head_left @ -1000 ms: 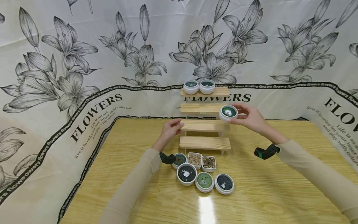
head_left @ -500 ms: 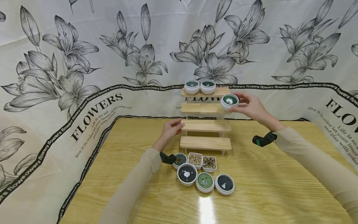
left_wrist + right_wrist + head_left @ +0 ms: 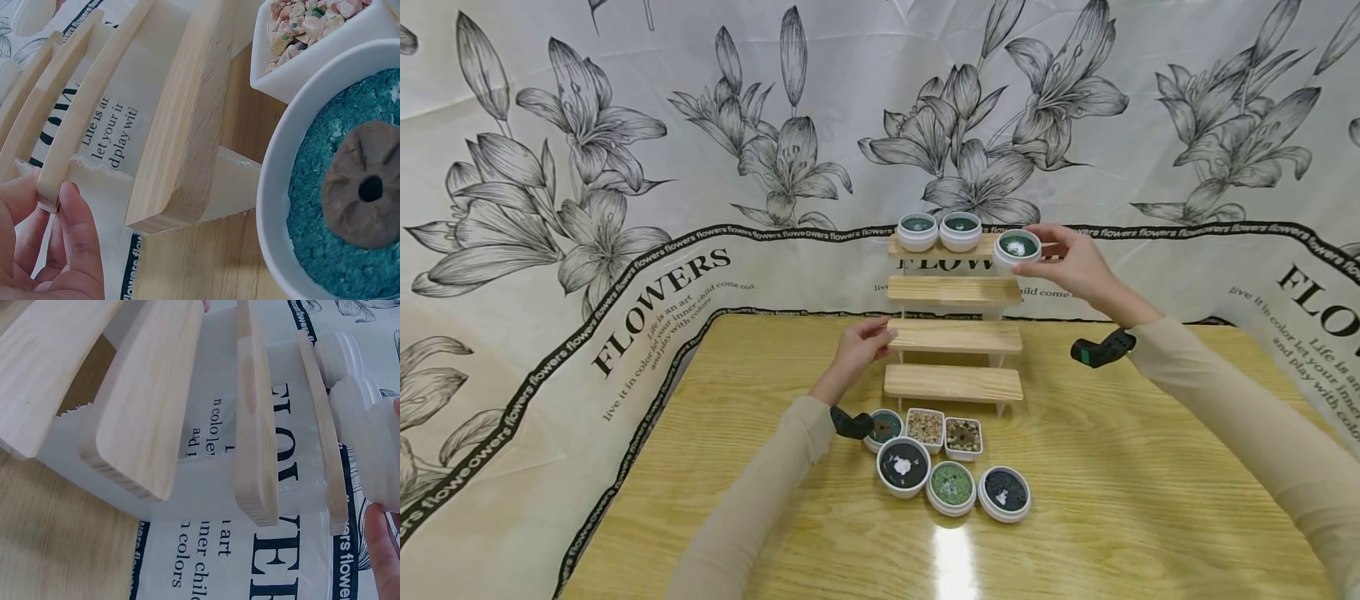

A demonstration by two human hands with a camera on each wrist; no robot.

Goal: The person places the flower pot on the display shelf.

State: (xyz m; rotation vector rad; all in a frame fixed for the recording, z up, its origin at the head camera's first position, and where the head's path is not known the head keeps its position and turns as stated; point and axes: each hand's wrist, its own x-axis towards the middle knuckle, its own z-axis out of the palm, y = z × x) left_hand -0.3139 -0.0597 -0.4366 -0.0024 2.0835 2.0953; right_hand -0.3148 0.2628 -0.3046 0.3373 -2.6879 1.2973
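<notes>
Well, green bowl (image 3: pixel 1009 263): in the head view it is by the 3 o'clock end of the top shelf (image 3: pixel 987 247), gripped at the side by the right hand (image 3: pixel 1071 262); whether its base touches wood, I cannot tell.
Bowl pair: the left bowl (image 3: pixel 917 244) sits at the shelf's 9 o'clock end, the middle bowl (image 3: pixel 960 244) just beside it; pushing the green bowl too far toward 9 o'clock could nudge both.
Left hand (image 3: pixel 857 346): it is at the 9 o'clock side of the rack (image 3: pixel 955 290), on the third shelf (image 3: pixel 955 336) from the top.
Front pots (image 3: pixel 952 507): round and square, grouped at the rack's 6 o'clock; a bowl tipping forward might land among them.
Third shelf: in the left wrist view, thumb and fingers pinch its end, at 8 o'clock; I judge a tug there could sway the rack and unsettle the bowls above.
Teal bowl (image 3: pixel 273 187): at that view's 3 o'clock; a careless sleeve could bump it.
White walls: in the right wrist view, the green bowl, at 3 o'clock, overlaps its neighbour's outline; contact is unclear. Fingers show at 4 o'clock; a loosened grip, or setting the bowl partly past the edge, could drop it.
</notes>
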